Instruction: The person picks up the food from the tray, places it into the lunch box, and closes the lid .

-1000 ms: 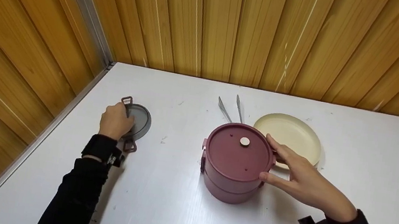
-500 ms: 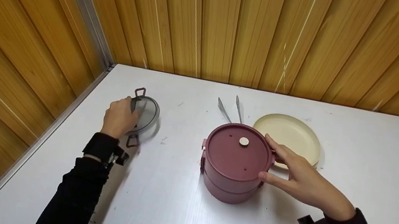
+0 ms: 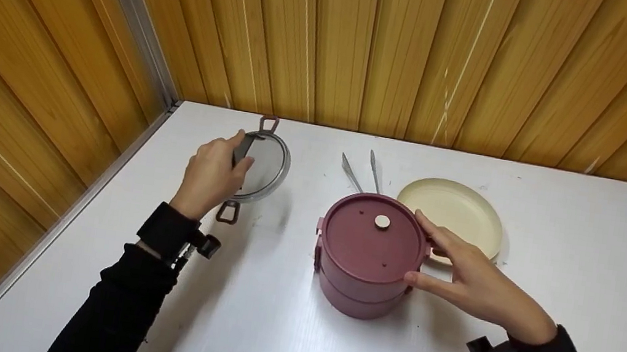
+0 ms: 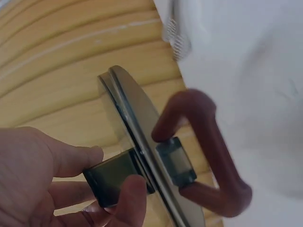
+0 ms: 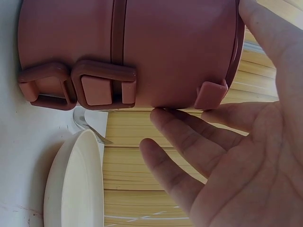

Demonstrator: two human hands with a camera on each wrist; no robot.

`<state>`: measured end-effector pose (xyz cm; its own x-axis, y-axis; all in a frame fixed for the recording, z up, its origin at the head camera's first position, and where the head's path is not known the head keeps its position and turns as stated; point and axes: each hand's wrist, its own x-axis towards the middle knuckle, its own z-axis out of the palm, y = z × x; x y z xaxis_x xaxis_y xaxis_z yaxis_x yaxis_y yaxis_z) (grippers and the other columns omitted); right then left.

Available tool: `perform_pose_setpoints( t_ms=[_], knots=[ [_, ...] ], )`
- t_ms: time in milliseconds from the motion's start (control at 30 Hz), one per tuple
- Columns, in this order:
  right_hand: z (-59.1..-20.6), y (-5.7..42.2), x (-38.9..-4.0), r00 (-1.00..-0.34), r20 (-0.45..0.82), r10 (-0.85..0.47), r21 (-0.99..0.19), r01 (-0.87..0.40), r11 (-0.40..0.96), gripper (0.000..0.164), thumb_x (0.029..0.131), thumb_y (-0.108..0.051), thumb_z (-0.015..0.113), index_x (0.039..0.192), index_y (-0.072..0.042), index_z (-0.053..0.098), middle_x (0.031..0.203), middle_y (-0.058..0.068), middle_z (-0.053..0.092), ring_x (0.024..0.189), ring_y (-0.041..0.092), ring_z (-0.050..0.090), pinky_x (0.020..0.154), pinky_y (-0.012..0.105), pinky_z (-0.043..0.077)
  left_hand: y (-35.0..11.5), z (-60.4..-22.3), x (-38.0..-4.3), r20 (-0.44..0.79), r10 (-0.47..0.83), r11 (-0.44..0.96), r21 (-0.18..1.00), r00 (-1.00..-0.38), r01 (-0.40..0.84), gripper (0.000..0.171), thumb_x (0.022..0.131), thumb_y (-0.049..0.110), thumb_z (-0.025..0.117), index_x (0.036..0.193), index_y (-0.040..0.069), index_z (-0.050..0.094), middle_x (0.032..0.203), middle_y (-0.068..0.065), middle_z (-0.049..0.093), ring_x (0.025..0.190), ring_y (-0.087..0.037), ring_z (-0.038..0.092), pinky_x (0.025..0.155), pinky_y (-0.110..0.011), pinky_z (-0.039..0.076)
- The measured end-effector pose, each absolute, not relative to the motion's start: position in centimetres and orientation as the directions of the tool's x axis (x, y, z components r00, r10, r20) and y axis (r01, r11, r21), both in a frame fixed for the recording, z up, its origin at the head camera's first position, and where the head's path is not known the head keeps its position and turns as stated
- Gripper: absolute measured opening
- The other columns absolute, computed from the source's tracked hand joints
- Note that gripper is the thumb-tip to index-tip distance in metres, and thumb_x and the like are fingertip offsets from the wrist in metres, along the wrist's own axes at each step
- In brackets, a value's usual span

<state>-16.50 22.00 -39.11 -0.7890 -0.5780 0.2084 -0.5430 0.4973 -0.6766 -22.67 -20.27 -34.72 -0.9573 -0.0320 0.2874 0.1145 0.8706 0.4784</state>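
My left hand (image 3: 209, 178) pinches the dark grip (image 4: 116, 178) of a round, grey, see-through lunch box lid (image 3: 266, 169) between thumb and fingers. The lid is raised off the table and stands nearly edge-on in the left wrist view. A brown latch loop (image 4: 218, 156) hangs from its edge, and another sits on the opposite side. Upright in front of me is a maroon two-tier lunch box (image 3: 373, 256), topped with a white knob (image 3: 382, 222). My right hand (image 3: 469, 277) rests against its right side, thumb and fingers spread along the upper rim; side latches (image 5: 106, 85) show lower down.
A cream oval plate (image 3: 469, 215) lies behind the lunch box, to its right. Two silver pieces of cutlery (image 3: 351, 172) lie behind the lunch box, their near ends hidden by it. Wood-patterned panels (image 3: 340, 37) rise at the back and left of the white table (image 3: 265, 330).
My left hand has lifted the lid off the table and carried it to the right and away from me, tilting it. The right hand and the lunch box have stayed in place.
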Motion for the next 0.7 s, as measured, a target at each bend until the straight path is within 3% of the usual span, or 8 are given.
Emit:
perform_pose_setpoints(
  t_ms=[167, 267, 700],
  knots=[
    [-39.2, 21.9, -16.5, -0.79, 0.215, -0.574, -0.664, -0.549, 0.507, 0.089, 0.1, -0.03, 0.079, 0.171, -0.009, 0.029, 0.167, 0.02, 0.046, 0.136, 0.036, 0.066, 0.109, 0.058, 0.055, -18.1, -32.9, -21.5, 0.286, 0.035, 0.86, 0.479, -0.958, 0.174, 0.058, 0.106, 0.021, 0.067, 0.159, 0.007, 0.05, 0.105, -0.021, 0.07, 0.081, -0.026, 0.056, 0.066, -0.04, 0.048],
    [-39.2, 21.9, -16.5, -0.795, 0.216, -0.567, -0.656, -0.548, 0.519, 0.089, 0.099, -0.03, 0.079, 0.171, -0.01, 0.029, 0.166, 0.019, 0.048, 0.135, 0.034, 0.066, 0.108, 0.058, 0.056, -17.0, -32.1, -20.8, 0.301, 0.094, 0.853, 0.467, -0.949, 0.233, 0.057, 0.106, 0.021, 0.068, 0.159, 0.01, 0.051, 0.098, -0.015, 0.067, 0.079, -0.023, 0.053, 0.067, -0.035, 0.043],
    [-39.3, 21.9, -16.5, -0.803, 0.208, -0.559, -0.654, -0.539, 0.531, 0.089, 0.1, -0.031, 0.079, 0.171, -0.011, 0.029, 0.165, 0.02, 0.049, 0.132, 0.036, 0.068, 0.108, 0.06, 0.056, -13.3, -29.6, -18.5, 0.317, 0.357, 0.762, 0.445, -0.879, 0.47, 0.054, 0.106, 0.023, 0.069, 0.158, 0.014, 0.056, 0.092, -0.006, 0.062, 0.08, -0.02, 0.055, 0.069, -0.033, 0.044]
  ],
)
